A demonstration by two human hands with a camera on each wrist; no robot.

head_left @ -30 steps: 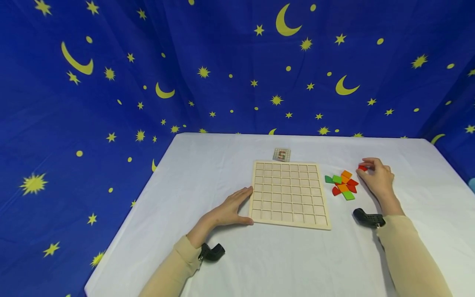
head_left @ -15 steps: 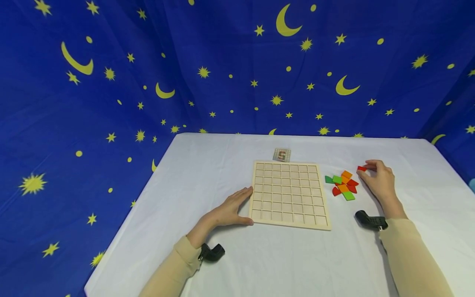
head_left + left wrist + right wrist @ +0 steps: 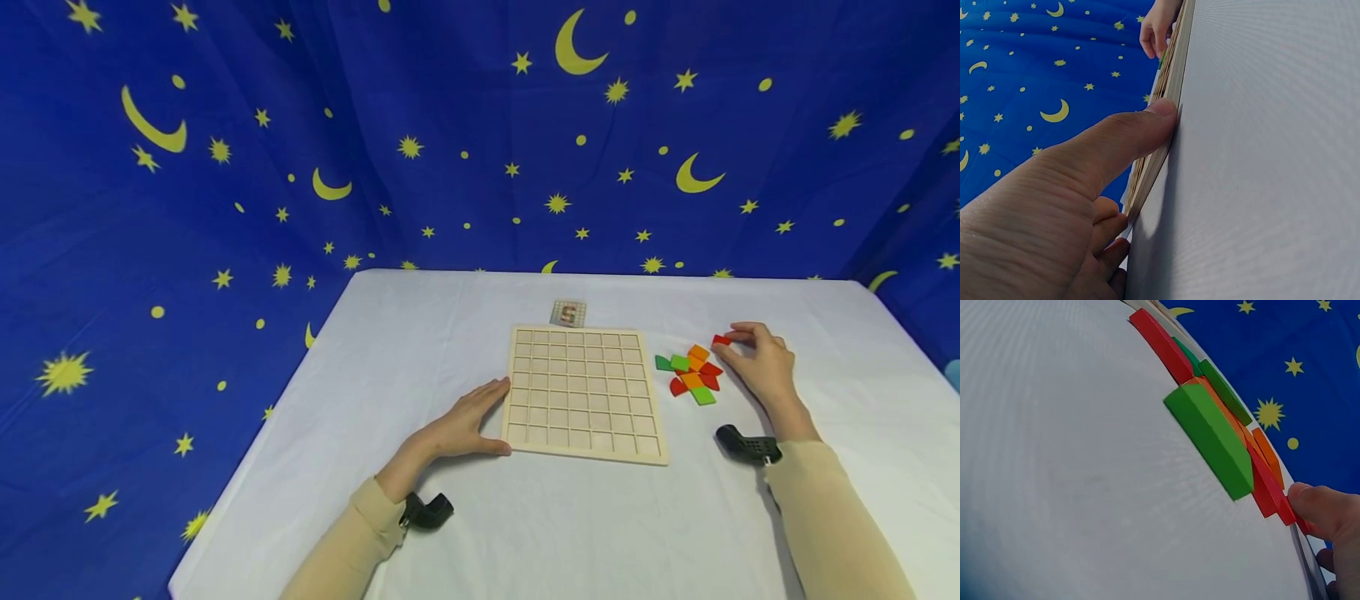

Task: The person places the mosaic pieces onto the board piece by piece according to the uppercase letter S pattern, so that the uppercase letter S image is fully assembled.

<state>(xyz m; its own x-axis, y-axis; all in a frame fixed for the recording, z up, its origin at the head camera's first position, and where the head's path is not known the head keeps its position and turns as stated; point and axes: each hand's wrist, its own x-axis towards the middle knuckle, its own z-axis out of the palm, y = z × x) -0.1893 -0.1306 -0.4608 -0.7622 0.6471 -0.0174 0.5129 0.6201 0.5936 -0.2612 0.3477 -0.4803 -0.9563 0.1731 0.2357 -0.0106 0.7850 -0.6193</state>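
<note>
My left hand [image 3: 453, 431] rests at the left edge of a pale wooden grid board [image 3: 579, 382]. Its fingers and thumb are straight and spread along the rim; in the left wrist view the thumb [image 3: 1125, 140] touches the board's side. To the right of the board lies a small pile of red, orange and green tiles [image 3: 690, 380]. Just beyond it, my right hand [image 3: 768, 371] pinches a red tile [image 3: 722, 340] between thumb and fingers. A light green tile [image 3: 1210, 440] is nearest in the right wrist view, where the pinched tile is partly covered by the thumb.
A small card [image 3: 568, 314] with an S-shaped pattern lies behind the board. White cloth covers the table [image 3: 600, 533]. Blue star-and-moon curtains [image 3: 480, 125] stand behind and at the sides. Black camera mounts [image 3: 430, 511] sit at both wrists.
The red tile in my right fingertips has shifted slightly left, closer to the pile. My left hand and the board have stayed in place.
</note>
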